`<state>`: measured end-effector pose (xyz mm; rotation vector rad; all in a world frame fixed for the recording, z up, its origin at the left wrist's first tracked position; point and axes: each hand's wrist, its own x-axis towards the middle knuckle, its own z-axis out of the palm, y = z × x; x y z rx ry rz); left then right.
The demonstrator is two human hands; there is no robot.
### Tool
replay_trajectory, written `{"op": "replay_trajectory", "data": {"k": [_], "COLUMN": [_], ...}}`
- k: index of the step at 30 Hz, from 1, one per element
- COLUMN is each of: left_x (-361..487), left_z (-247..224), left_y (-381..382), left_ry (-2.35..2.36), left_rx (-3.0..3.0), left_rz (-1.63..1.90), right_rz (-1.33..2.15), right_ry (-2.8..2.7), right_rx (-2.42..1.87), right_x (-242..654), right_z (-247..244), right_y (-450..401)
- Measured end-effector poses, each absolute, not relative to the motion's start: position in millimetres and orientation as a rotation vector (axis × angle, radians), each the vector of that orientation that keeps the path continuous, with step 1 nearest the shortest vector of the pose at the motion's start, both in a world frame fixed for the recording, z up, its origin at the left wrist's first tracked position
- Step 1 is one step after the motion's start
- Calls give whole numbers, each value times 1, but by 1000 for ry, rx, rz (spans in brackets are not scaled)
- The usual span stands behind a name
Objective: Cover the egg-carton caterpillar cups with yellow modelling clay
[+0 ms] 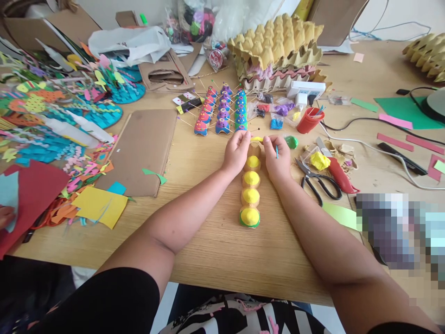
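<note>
Between my two hands is a thin piece of yellow clay (257,138), held over the far end of an egg-carton strip. My left hand (237,152) pinches its left end. My right hand (278,158) pinches the other end, and a small blue stick (277,151) shows against its fingers. The egg-carton strip (255,151) runs toward me; its farthest cup is bare brown. Its nearer bumps carry yellow clay caps (251,178), and the nearest has a green rim. Beside my right hand lies a lump of green clay (291,142).
Finished carton caterpillars (222,111) stand beyond my hands, near egg trays (278,41). Right are scissors (314,178), a red-handled cutter (339,174), yellow clay (320,160) and a red cup (310,120). Left lie cardboard (142,148) and paper scraps. Another person's hand (6,217) is far left.
</note>
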<state>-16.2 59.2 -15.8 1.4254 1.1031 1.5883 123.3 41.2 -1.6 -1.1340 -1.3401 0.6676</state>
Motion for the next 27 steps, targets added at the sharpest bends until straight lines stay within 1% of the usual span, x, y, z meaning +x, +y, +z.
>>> {"op": "replay_trajectory", "data": {"k": [5,16,27], "left_x": [-17,-16,-16], "left_z": [-16,-22,-25], "left_y": [60,63,62], "left_ry": [1144,1178,1263], "left_rx": [1468,1553,1600], "left_rz": [1557,1635,1686], "right_rz": [680,673,641], "right_ry": [-1334,-1247,-1304], "right_rx": [-1133,-1133,-1169], "right_x": [123,125,121], "right_z": [-1,-13,-9], "right_y": [41,49,50]}}
